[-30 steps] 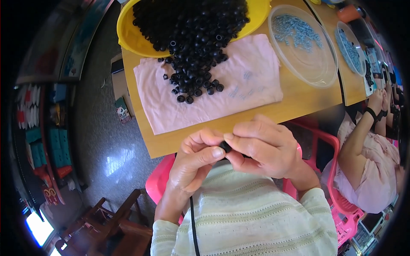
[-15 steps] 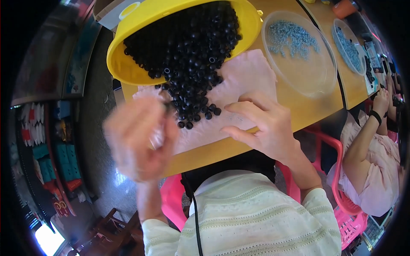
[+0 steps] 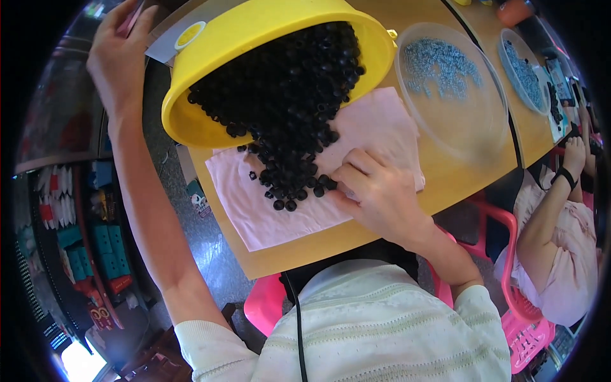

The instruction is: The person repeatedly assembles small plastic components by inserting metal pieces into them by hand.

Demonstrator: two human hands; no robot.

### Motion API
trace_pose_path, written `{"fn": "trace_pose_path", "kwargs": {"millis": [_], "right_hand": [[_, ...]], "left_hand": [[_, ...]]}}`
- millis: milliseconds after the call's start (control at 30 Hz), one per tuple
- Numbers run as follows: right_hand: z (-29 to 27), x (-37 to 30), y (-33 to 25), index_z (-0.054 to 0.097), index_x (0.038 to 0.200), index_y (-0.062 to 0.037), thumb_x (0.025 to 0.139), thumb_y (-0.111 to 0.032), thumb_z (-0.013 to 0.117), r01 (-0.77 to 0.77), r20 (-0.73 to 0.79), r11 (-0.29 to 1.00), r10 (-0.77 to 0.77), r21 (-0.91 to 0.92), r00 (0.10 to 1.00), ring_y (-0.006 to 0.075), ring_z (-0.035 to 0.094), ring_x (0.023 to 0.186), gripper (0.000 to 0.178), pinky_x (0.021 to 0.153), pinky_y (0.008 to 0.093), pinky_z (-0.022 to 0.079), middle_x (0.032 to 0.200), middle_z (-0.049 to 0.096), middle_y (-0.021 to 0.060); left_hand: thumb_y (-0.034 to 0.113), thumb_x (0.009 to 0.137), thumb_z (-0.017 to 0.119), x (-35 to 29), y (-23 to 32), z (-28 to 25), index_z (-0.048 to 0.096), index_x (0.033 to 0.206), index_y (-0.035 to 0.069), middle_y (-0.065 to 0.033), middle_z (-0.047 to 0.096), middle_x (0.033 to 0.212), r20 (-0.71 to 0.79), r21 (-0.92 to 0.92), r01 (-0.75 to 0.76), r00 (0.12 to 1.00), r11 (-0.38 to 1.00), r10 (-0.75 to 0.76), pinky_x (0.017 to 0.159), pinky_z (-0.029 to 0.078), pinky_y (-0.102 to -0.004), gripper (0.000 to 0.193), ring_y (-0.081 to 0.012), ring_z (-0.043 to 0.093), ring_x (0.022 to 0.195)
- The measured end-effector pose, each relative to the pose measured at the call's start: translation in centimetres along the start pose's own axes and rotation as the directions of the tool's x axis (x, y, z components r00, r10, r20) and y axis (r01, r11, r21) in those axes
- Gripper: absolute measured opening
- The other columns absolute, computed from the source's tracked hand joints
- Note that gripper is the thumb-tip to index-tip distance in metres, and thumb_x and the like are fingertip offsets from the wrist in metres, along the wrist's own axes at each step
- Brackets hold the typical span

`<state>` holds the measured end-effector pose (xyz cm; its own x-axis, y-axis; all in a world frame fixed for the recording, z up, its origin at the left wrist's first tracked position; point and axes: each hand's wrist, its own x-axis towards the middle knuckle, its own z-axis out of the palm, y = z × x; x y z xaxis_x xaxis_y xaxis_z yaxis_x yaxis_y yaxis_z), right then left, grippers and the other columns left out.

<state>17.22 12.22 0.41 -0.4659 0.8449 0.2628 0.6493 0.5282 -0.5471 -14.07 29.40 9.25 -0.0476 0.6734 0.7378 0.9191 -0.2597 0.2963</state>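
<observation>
My left hand [image 3: 121,60] is stretched past the far left of the yellow basin [image 3: 254,38], thumb and fingers apart, with a reddish patch showing between them; its fingertips run close to the picture's top edge. Small round black hollow pieces [image 3: 289,159] fill the tilted basin and spill from its lip onto a pink cloth [image 3: 267,229]. At the right edge of this spill, my right hand [image 3: 385,200] has its fingers curled and its thumb and forefinger closing on one black piece [image 3: 331,184]. The fingers partly hide what lies under them.
Right of the cloth stands a clear round tray [image 3: 414,118] of small light-blue pieces. Another such tray [image 3: 525,79] sits farther right, near a seated person [image 3: 550,242]. A pink chair [image 3: 509,254] is at the right; shelves with packages [image 3: 83,242] stand at the left.
My left hand has swung from the front of the spill up to the far left. My right hand has moved down and closed at the spill's edge. The view has shifted slightly.
</observation>
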Motion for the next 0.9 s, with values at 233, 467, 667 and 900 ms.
{"fn": "trace_pose_path", "kwargs": {"millis": [233,467,667,900], "right_hand": [[-1.4,-0.6,-0.4,0.066,0.086,-0.0052,0.064,-0.003,0.078,0.017,-0.122,0.977,0.009,0.213,0.993,0.0197,0.062,0.073,0.025,0.060,0.0292,0.049,0.082,0.058,0.0047],[-3.8,-2.9,-2.9,0.067,0.093,-0.0040,0.067,0.002,0.077,0.016,-0.065,0.750,0.036,0.661,0.997,0.0164,0.061,0.080,0.028,0.066,0.0273,0.050,0.089,0.059,0.0075],[-3.9,-4.7,-3.8,0.067,0.093,-0.0053,0.068,0.002,0.077,0.031,-0.061,0.750,0.012,0.661,0.998,0.0171,0.062,0.078,0.028,0.064,0.0268,0.051,0.090,0.060,0.0068],[-2.9,-5.5,-4.4,0.069,0.092,-0.0102,0.064,-0.003,0.080,0.248,-0.281,0.918,-0.161,0.310,0.946,0.0177,0.062,0.068,0.031,0.056,0.0269,0.051,0.085,0.060,0.0053]], "left_hand": [[-0.001,0.083,0.068,-9.9,11.0,-7.5,0.067,0.103,0.003,-0.0077,0.069,0.100,-0.131,-0.189,-0.123,0.986,0.974,0.099,0.083,0.050,-0.0277,0.020,-0.0161,0.064,0.090],[0.000,0.089,0.061,-22.5,17.2,-9.3,0.063,0.103,-0.002,-0.0101,0.064,0.103,0.747,-0.618,0.784,0.609,0.056,-0.266,0.085,0.047,-0.0271,0.014,-0.0156,0.061,0.095],[0.004,0.091,0.060,-25.1,19.6,-9.6,0.061,0.106,-0.002,-0.0092,0.064,0.102,0.825,-0.565,0.771,0.517,-0.294,-0.230,0.085,0.050,-0.0289,0.016,-0.0151,0.062,0.093],[0.000,0.089,0.061,-25.6,20.4,-10.1,0.060,0.107,-0.002,-0.0081,0.061,0.105,0.763,-0.631,0.753,0.561,-0.184,-0.321,0.088,0.048,-0.0282,0.018,-0.0148,0.060,0.096]]}}
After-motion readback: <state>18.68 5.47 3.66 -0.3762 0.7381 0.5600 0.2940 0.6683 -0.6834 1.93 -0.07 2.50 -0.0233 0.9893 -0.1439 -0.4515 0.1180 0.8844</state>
